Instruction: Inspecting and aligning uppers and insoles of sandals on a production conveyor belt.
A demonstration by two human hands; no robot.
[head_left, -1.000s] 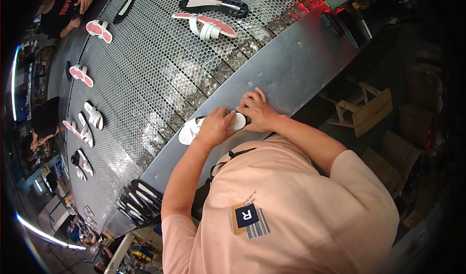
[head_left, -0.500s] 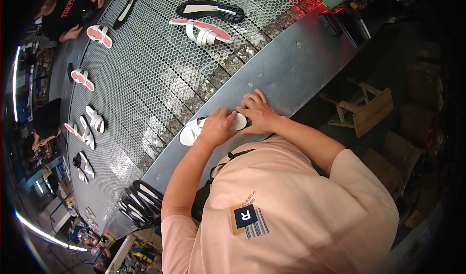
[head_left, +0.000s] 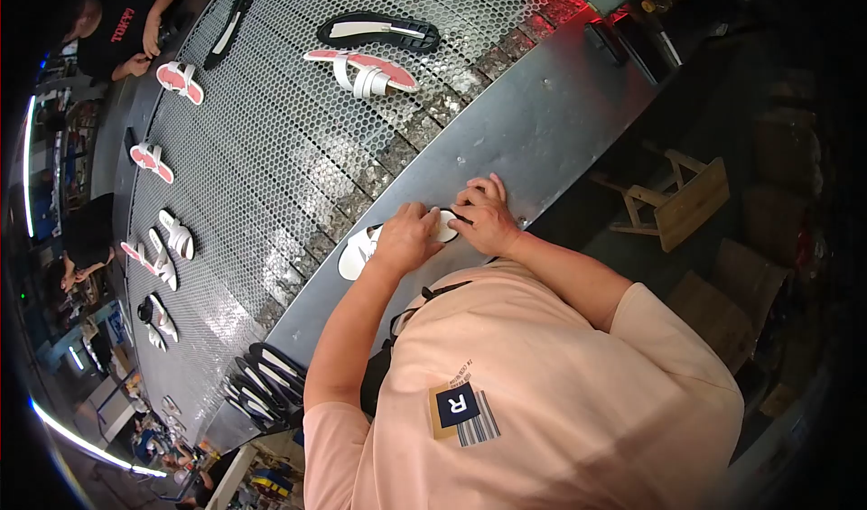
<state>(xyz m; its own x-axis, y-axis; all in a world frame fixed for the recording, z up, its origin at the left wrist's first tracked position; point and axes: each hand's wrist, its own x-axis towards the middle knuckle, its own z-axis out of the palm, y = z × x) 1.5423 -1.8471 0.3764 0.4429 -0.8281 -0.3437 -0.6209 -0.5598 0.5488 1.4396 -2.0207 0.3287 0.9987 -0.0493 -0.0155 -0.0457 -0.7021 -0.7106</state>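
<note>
A white sandal [head_left: 356,255] lies along the metal ledge just in front of my body, its toe end pointing left. My left hand [head_left: 408,237] is closed over its middle, fingers curled down and hiding the straps there. At the heel end, my right hand [head_left: 488,222] grips the edge, with the thumb against the pale round insole and the fingers bent over the far side. A thin dark rim shows round the heel. The underside of the sandal is hidden.
Beyond the metal ledge [head_left: 533,135] runs a mesh conveyor [head_left: 262,122] bearing black soles [head_left: 379,33] and white sandals with pink undersides [head_left: 375,74]. Several black soles [head_left: 266,375] are stacked at the left. A wooden stool [head_left: 691,205] stands right. A co-worker [head_left: 126,32] is across the conveyor.
The soles and sandals on the conveyor have shifted slightly left and nearer. My right-hand fingers have moved a little at the heel; my left hand keeps its hold on the sandal.
</note>
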